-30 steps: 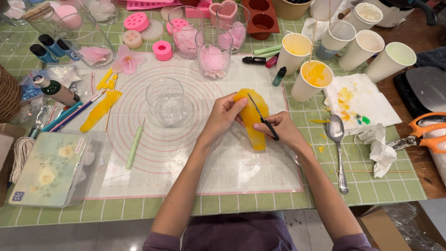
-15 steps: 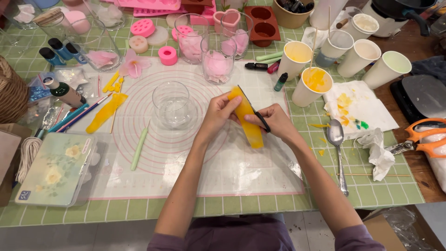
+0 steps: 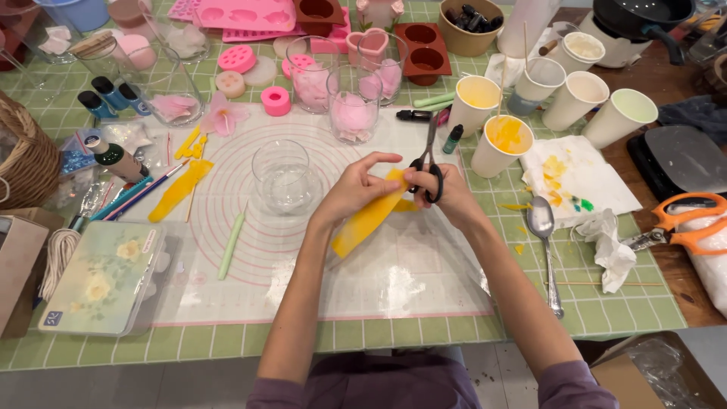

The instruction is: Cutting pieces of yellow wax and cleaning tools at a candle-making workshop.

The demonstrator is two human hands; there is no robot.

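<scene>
Yellow wax sheet [image 3: 363,222] is pinched in the left hand [image 3: 356,189]; the right hand [image 3: 447,193] grips black scissors [image 3: 426,170], trimming seemingly underway, unfinished.

An empty clear glass [image 3: 285,178] stands on the pink-ringed mat [image 3: 379,280], with a pale green stick [image 3: 231,244] lying just beside it. Paper cups [image 3: 501,144] of yellow wax, a spoon [image 3: 544,235] and orange-handled shears [image 3: 685,223] sit on the green checked cloth [image 3: 628,303].
</scene>
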